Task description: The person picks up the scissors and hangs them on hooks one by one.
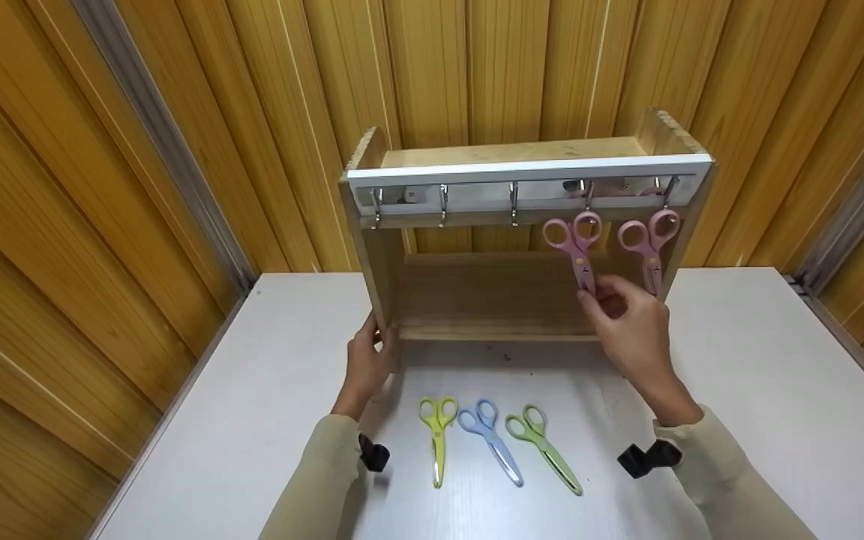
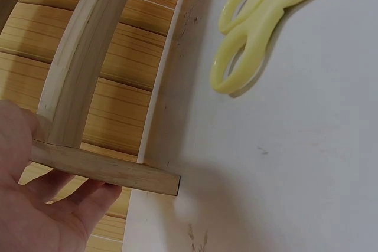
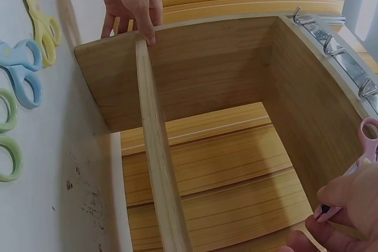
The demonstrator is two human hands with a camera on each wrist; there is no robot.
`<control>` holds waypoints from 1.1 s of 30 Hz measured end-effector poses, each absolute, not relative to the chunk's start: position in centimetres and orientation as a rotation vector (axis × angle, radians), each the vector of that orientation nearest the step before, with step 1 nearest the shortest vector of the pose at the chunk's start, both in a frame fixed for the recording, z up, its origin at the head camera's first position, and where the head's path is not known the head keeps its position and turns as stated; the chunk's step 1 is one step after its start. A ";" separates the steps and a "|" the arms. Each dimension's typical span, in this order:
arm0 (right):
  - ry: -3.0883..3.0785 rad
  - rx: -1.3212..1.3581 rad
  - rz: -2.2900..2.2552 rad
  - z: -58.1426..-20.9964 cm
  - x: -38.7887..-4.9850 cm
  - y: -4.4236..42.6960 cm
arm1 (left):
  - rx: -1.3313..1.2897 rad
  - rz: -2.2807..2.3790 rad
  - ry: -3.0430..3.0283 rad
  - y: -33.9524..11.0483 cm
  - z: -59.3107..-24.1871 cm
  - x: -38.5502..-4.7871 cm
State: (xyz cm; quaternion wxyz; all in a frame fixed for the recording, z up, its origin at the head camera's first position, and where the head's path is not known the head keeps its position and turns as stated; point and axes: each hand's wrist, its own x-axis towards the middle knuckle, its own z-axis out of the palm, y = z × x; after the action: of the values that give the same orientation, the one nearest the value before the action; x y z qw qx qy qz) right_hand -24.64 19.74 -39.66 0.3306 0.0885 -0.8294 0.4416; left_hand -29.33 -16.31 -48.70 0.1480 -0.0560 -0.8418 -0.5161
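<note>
A wooden rack (image 1: 492, 296) stands on the table, with a metal strip of several hooks (image 1: 514, 204) along its top front. My left hand (image 1: 368, 360) grips the lower part of the rack's left side panel (image 2: 112, 169), fingers behind it. At the right, my right hand (image 1: 638, 330) pinches the blade end of a pink pair of scissors (image 1: 579, 255), whose upper finger loop is at a hook. Beside it, a second pink pair of scissors (image 1: 651, 244) hangs from the rightmost hook. The three hooks to the left are bare.
Yellow scissors (image 1: 438, 435), blue scissors (image 1: 490, 435) and green scissors (image 1: 544, 442) lie in a row on the white table (image 1: 252, 450) in front of the rack. Wood-patterned panels (image 1: 507, 67) rise behind and at both sides.
</note>
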 end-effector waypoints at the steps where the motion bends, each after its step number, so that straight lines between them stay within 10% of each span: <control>1: -2.173 0.231 1.156 -39.7 -24.6 19.8 | -0.162 -1.482 -2.421 -16.3 -48.7 -29.3; 33: -2.708 0.249 0.940 -43.7 -20.9 19.7 | -0.158 -1.509 -2.413 -16.2 -48.6 -29.3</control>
State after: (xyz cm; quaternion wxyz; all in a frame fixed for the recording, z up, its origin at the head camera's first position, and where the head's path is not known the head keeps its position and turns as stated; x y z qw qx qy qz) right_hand -20.95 19.67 -43.68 0.1315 0.0856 -0.9330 0.3239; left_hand -29.29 -16.20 -48.60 0.1452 -0.0550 -0.8375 -0.5239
